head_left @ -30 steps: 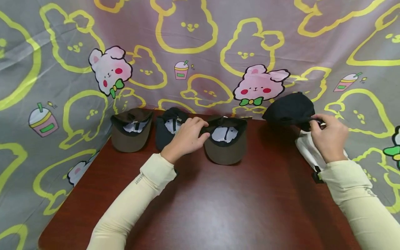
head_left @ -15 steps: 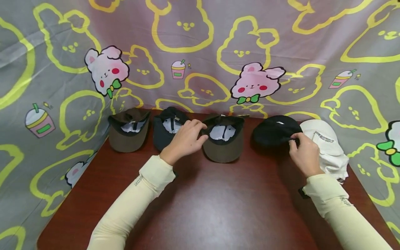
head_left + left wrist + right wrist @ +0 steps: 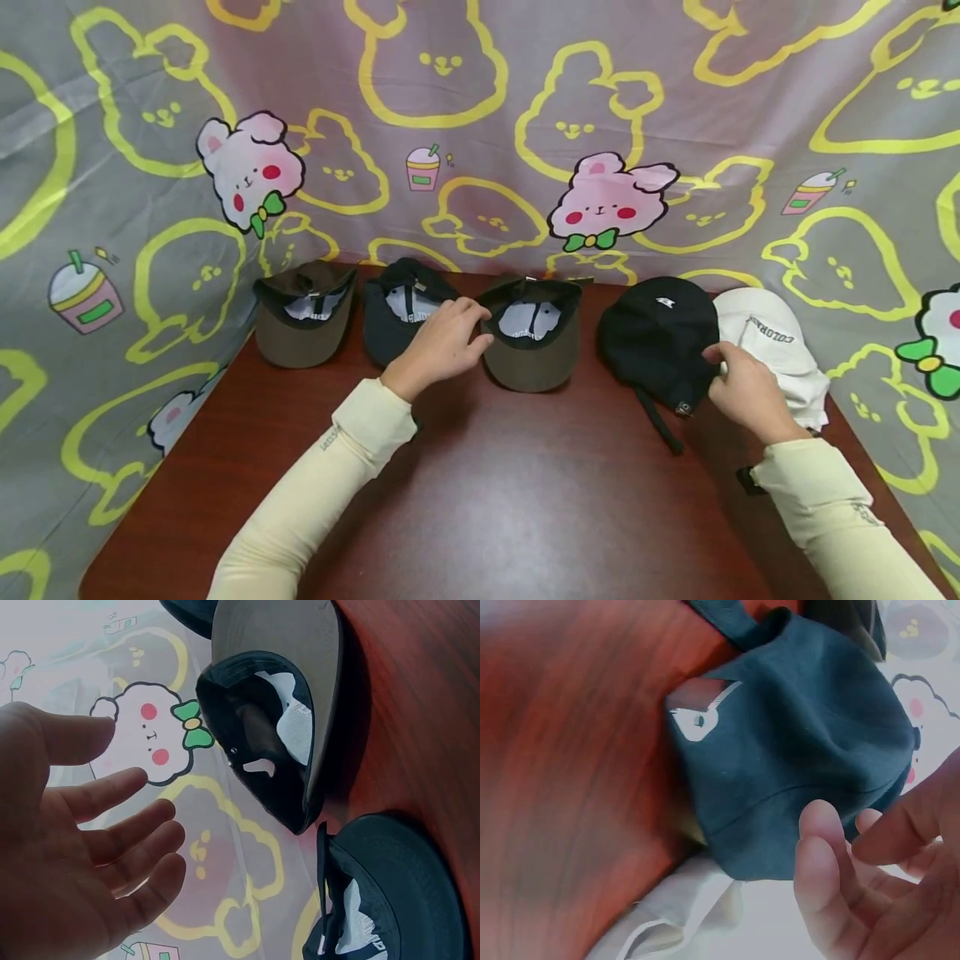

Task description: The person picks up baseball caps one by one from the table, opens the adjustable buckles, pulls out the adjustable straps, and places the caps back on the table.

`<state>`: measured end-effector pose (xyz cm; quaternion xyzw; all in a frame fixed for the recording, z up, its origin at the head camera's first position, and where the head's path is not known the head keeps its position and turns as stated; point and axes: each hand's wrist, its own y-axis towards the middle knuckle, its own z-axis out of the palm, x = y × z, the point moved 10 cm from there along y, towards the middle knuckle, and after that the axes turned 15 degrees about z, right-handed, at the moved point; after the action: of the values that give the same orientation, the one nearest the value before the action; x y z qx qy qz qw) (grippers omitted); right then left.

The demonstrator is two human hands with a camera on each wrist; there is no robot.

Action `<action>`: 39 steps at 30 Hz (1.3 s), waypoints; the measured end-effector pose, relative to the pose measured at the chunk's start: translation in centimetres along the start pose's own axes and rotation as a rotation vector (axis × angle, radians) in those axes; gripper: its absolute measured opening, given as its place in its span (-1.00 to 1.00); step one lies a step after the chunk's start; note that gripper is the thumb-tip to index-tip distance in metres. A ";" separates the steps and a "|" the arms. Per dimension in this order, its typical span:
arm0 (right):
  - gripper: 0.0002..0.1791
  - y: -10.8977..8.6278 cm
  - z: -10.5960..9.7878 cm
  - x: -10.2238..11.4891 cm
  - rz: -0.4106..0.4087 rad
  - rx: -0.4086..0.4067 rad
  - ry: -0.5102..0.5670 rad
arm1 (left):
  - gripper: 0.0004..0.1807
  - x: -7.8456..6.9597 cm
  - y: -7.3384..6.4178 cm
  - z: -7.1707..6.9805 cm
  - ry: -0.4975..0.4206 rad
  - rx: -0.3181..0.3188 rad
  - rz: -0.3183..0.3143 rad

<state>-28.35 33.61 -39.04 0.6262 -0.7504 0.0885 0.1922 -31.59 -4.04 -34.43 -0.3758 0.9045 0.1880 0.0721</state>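
The black cap point(image 3: 658, 333) lies crown up on the table, its strap point(image 3: 662, 422) trailing toward the front. At its right edge is my right hand point(image 3: 756, 392), fingers loosely bent and holding nothing; it partly covers the white cap point(image 3: 765, 329) with lettering. In the right wrist view, the fingertips point(image 3: 819, 859) appear in front of the black cap point(image 3: 795, 742). My left hand point(image 3: 442, 343) hovers with relaxed fingers between the navy cap point(image 3: 384, 321) and a brown cap point(image 3: 534, 362) turned inside up. The left wrist view shows that hand point(image 3: 82, 832) holding nothing.
Another brown cap point(image 3: 303, 342), inside up, sits at the far left of the row. The caps line the back of the dark red wooden table point(image 3: 480, 483). A patterned cloth point(image 3: 465, 150) hangs behind and along both sides.
My right hand has lowered the black cap from the air onto the table, left of the white cap, and let go. My left hand has stayed in place.
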 end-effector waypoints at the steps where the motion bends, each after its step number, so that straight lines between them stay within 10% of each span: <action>1: -0.61 0.1 -0.2 0.1 0.002 -0.006 0.001 | -0.59 0.1 0.0 0.1 0.001 0.003 -0.001; 18: -0.80 -0.3 -1.9 7.7 -0.133 -0.255 0.195 | -0.62 0.7 -1.4 0.6 -0.020 -0.010 -0.046; 28: -0.80 0.4 1.3 12.1 -0.192 -0.114 0.218 | -0.73 2.4 0.2 0.6 -0.029 -0.202 -0.075; 39: -0.77 1.1 3.0 14.1 -0.174 -0.029 0.230 | -0.77 4.1 3.6 2.3 0.018 -0.218 -0.105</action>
<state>-31.95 19.90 -36.03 0.6717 -0.6675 0.1317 0.2930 -37.01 -3.52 -36.59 -0.4301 0.8584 0.2777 0.0326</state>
